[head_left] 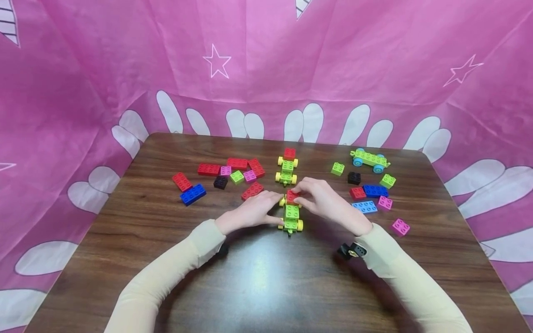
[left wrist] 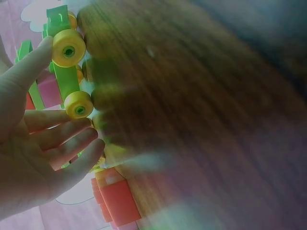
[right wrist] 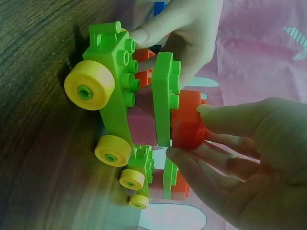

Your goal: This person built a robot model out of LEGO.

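A green toy car with yellow wheels stands on the table in front of me. In the right wrist view it carries a purple-pink brick, a green plate over that, and a red brick on top. My right hand pinches the red brick between thumb and fingers. My left hand holds the car's side, its thumb near the rear wheel and index finger by the front wheel. A similar car with a red brick on top stands just beyond.
Loose red, blue, black, pink and green bricks lie at the left. More bricks lie at the right, below a green car base with blue wheels. Pink cloth hangs behind the wooden table.
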Demonstrator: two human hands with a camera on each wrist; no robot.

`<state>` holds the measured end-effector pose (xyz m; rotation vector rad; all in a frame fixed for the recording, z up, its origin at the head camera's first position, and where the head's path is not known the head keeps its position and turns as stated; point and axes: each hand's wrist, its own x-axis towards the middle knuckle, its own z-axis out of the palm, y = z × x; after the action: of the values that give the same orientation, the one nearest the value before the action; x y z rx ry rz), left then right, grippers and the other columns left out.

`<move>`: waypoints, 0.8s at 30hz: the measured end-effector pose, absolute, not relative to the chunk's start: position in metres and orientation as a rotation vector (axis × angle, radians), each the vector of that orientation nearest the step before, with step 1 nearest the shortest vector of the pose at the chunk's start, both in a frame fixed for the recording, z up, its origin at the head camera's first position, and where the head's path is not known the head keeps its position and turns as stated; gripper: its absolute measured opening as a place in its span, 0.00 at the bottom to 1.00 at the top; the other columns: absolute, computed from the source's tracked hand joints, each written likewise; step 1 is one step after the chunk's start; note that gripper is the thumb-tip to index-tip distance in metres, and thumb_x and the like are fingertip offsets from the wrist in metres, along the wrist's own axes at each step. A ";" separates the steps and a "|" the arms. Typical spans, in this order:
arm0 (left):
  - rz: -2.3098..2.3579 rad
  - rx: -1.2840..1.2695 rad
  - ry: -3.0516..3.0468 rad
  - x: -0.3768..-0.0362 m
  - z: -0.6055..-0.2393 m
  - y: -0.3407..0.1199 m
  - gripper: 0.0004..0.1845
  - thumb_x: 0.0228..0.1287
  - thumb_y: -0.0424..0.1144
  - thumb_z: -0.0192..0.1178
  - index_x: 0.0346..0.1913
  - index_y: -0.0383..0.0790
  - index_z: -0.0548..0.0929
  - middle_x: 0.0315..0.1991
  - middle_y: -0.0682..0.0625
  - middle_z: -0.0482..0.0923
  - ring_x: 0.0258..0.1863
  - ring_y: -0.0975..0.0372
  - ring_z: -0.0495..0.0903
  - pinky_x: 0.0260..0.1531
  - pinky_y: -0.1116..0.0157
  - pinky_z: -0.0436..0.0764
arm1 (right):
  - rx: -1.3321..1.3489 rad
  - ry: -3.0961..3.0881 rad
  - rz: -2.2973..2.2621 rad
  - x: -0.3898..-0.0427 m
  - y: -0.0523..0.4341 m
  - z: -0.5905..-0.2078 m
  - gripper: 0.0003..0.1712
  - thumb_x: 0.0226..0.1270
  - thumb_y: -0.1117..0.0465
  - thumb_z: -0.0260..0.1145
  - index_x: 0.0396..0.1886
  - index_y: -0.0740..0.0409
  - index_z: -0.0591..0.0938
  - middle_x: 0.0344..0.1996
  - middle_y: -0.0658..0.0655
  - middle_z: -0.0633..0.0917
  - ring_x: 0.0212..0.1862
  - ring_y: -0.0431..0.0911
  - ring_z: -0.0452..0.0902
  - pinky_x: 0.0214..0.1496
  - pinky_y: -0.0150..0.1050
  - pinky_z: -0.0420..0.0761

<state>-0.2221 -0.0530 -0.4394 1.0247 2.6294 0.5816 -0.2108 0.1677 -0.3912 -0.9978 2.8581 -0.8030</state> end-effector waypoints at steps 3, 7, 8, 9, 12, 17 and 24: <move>0.582 1.023 2.629 -0.222 -0.437 -0.053 0.43 0.61 0.57 0.67 0.72 0.36 0.67 0.70 0.43 0.71 0.68 0.52 0.71 0.66 0.51 0.75 | -0.978 2.850 -0.820 -0.210 0.168 -0.390 0.13 0.60 0.64 0.73 0.45 0.61 0.86 0.38 0.56 0.87 0.42 0.48 0.85 0.48 0.45 0.87; 0.579 1.017 2.626 -0.221 -0.436 -0.053 0.43 0.61 0.57 0.67 0.72 0.36 0.66 0.70 0.43 0.71 0.69 0.52 0.71 0.66 0.51 0.75 | -0.990 2.841 -0.848 -0.211 0.169 -0.392 0.12 0.61 0.65 0.72 0.45 0.62 0.85 0.38 0.57 0.88 0.43 0.50 0.85 0.49 0.46 0.87; 0.578 1.016 2.626 -0.221 -0.436 -0.053 0.43 0.61 0.58 0.66 0.72 0.36 0.67 0.70 0.43 0.71 0.69 0.52 0.71 0.65 0.51 0.75 | -0.994 2.839 -0.854 -0.211 0.169 -0.392 0.12 0.61 0.65 0.72 0.44 0.61 0.85 0.38 0.57 0.88 0.43 0.50 0.85 0.49 0.46 0.87; 0.579 1.014 2.627 -0.221 -0.437 -0.053 0.43 0.61 0.58 0.66 0.72 0.36 0.66 0.70 0.43 0.71 0.69 0.52 0.71 0.65 0.50 0.75 | -0.998 2.838 -0.858 -0.211 0.169 -0.393 0.12 0.61 0.65 0.72 0.44 0.61 0.85 0.38 0.57 0.88 0.43 0.49 0.85 0.49 0.46 0.87; 0.575 1.015 2.628 -0.221 -0.438 -0.053 0.44 0.61 0.58 0.66 0.72 0.36 0.66 0.70 0.43 0.70 0.69 0.52 0.71 0.65 0.50 0.75 | -1.014 2.837 -0.876 -0.212 0.169 -0.394 0.11 0.61 0.64 0.72 0.44 0.61 0.85 0.38 0.56 0.88 0.43 0.48 0.85 0.49 0.45 0.87; 0.584 1.035 2.635 -0.221 -0.439 -0.054 0.43 0.61 0.58 0.66 0.72 0.35 0.67 0.70 0.42 0.71 0.69 0.51 0.71 0.66 0.51 0.75 | -1.038 2.844 -0.890 -0.212 0.170 -0.396 0.12 0.61 0.64 0.72 0.45 0.60 0.85 0.39 0.55 0.88 0.43 0.47 0.85 0.49 0.44 0.87; 0.564 1.058 2.649 -0.221 -0.439 -0.053 0.44 0.61 0.57 0.66 0.72 0.33 0.66 0.70 0.41 0.70 0.69 0.50 0.71 0.65 0.51 0.76 | -1.015 2.863 -0.886 -0.212 0.174 -0.400 0.14 0.62 0.62 0.72 0.48 0.57 0.86 0.41 0.53 0.87 0.45 0.46 0.84 0.50 0.42 0.87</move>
<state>-0.2207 -0.0533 -0.4389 1.0576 2.6492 0.5644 -0.2118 0.1736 -0.4004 -1.0154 2.8633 -0.8862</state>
